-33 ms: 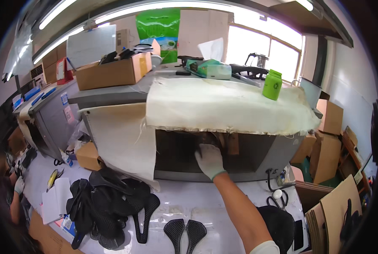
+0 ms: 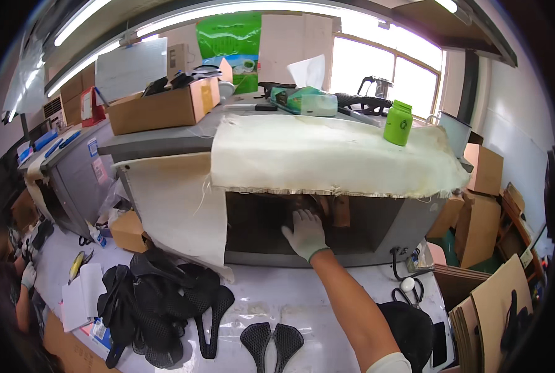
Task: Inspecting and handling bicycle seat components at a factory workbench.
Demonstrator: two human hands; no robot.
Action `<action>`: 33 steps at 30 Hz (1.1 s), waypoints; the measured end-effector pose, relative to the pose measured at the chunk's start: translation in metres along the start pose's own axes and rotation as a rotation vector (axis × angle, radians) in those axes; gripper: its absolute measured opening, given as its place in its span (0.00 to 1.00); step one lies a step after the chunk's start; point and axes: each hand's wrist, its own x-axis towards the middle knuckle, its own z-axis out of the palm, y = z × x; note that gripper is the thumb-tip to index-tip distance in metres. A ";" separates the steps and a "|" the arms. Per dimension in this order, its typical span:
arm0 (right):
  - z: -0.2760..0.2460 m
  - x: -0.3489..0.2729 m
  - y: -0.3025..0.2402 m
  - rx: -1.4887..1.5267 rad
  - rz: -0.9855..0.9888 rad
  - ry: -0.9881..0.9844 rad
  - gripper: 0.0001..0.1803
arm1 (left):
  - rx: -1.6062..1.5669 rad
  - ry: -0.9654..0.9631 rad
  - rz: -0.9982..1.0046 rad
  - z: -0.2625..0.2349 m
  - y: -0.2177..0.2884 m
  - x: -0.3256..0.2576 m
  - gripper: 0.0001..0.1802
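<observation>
My right hand (image 2: 305, 235), in a pale knit glove, reaches into the dark opening (image 2: 259, 227) of a grey metal cabinet. Its fingers are stretched out and apart, with nothing seen in them. Beyond the fingertips the inside is too dark to make out, apart from a brown piece (image 2: 341, 211) just right of the hand. A cream cloth (image 2: 327, 158) hangs over the opening's top edge. On the table below lie two black perforated saddle pads (image 2: 256, 342), side by side. My left hand is out of view.
Several black saddle covers (image 2: 156, 304) are heaped at the left. Scissors (image 2: 408, 292) and a black round item (image 2: 408, 326) lie right of my forearm. A green bottle (image 2: 399, 123) stands on top of the cloth. Another person's gloved hand (image 2: 29, 275) shows at far left.
My right hand's fingers have gone from bent to stretched and spread, and the hand has moved slightly left and down. The whole view has shifted slightly.
</observation>
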 end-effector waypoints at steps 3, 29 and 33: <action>0.027 -0.014 0.039 -0.299 0.149 0.032 0.44 | -0.047 -0.049 0.009 0.012 -0.009 0.013 0.16; 0.025 0.038 -0.049 1.814 0.940 0.186 0.13 | 0.071 0.134 0.043 -0.001 0.005 0.006 0.18; -0.032 -0.095 -0.113 1.954 0.807 0.280 0.15 | 0.048 0.192 0.153 0.013 -0.014 0.004 0.17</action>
